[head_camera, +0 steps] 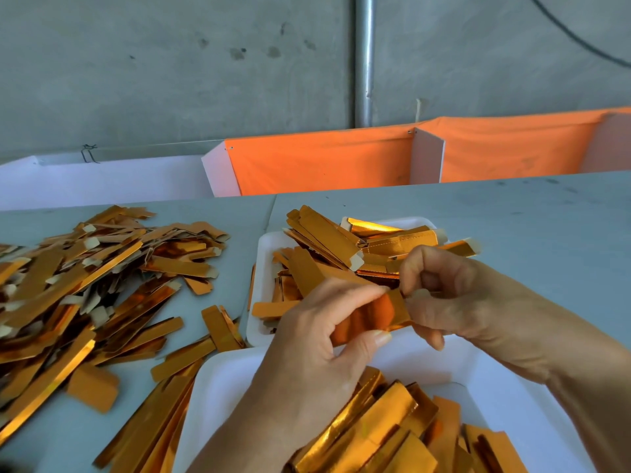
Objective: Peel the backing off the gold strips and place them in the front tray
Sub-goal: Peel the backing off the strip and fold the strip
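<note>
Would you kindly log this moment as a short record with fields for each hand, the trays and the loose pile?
left hand: left hand pinches the gold strip from the left
right hand: right hand pinches the same strip at its right end
front tray: front tray, white, holds gold strips, nearest the camera
back tray: back tray, white, heaped with strips
loose pile: loose pile lies on the table, left of both trays

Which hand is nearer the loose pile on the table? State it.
Left. The left hand is beside the pile, on its right; the right hand lies beyond it, farther right. Both pinch one strip.
</note>
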Demonstrator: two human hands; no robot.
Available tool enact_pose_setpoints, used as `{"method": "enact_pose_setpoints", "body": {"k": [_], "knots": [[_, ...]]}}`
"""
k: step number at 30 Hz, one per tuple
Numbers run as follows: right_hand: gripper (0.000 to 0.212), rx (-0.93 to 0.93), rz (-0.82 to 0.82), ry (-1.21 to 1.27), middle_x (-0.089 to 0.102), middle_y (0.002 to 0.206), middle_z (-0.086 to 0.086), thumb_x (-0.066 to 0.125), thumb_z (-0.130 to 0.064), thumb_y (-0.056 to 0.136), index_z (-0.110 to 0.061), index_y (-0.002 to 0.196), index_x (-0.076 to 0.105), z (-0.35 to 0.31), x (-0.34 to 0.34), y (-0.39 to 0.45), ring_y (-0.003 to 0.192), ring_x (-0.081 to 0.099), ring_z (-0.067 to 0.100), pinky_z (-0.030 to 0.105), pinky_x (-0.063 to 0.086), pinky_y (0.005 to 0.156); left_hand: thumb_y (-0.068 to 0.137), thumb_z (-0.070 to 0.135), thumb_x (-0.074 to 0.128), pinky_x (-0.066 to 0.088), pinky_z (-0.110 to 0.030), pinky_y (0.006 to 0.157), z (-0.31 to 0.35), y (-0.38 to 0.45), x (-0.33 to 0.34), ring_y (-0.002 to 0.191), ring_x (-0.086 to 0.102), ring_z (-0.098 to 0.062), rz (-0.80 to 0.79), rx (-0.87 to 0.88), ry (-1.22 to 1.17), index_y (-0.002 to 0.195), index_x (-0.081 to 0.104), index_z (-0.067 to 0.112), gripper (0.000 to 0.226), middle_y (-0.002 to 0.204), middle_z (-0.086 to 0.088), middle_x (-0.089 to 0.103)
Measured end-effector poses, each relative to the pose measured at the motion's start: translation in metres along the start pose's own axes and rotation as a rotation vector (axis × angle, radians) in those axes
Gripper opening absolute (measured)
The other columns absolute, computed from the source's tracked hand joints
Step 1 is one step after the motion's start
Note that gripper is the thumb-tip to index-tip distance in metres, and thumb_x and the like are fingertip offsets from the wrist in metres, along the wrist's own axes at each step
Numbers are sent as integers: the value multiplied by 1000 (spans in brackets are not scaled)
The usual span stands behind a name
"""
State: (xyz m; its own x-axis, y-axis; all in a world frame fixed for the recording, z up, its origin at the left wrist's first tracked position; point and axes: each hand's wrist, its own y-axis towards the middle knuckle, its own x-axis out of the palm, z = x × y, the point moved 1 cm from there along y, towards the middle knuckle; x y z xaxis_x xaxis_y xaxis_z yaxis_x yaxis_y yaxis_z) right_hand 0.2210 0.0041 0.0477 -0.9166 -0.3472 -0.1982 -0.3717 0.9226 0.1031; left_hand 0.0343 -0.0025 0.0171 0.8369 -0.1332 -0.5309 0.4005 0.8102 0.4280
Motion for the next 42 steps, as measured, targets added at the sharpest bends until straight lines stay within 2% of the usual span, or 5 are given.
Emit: {"method": "enact_pose_setpoints", "body": {"k": [8,12,16,30,42], "knots": [[22,33,-110,413,55,69,9,58,-19,79,-6,93,70,5,-9,0,54,55,15,23,48,50,81,40,60,44,-9,85,-1,0,-2,113,51,3,29,-19,7,120,58,40,39,114,26,55],[35,67,-146,512,58,68,9,84,-22,68,-8,96,71,10,-9,1,53,58,15,23,51,49,81,41,59,45,-12,87,0,-1,-2,112,51,2,16,-16,15,120,58,41,39,114,26,54],[43,119,-149,484,55,61,8,92,-22,54,-9,88,69,11,-8,2,48,54,14,23,49,46,82,39,60,46,-11,85,1,-1,-2,113,52,0,-7,-13,-2,121,59,37,39,113,23,55],[8,160,-84,239,55,57,12,71,-10,68,-16,72,68,8,-5,3,44,52,16,22,46,45,88,29,63,45,-11,90,0,-2,1,116,47,3,-47,-19,59,124,56,37,38,115,28,51],[12,153,-14,236,55,53,7,62,-8,69,-9,81,60,10,-8,3,46,52,17,21,46,45,80,37,60,44,-8,86,-1,-1,0,113,52,3,-10,-18,14,119,57,44,39,114,27,57]]}}
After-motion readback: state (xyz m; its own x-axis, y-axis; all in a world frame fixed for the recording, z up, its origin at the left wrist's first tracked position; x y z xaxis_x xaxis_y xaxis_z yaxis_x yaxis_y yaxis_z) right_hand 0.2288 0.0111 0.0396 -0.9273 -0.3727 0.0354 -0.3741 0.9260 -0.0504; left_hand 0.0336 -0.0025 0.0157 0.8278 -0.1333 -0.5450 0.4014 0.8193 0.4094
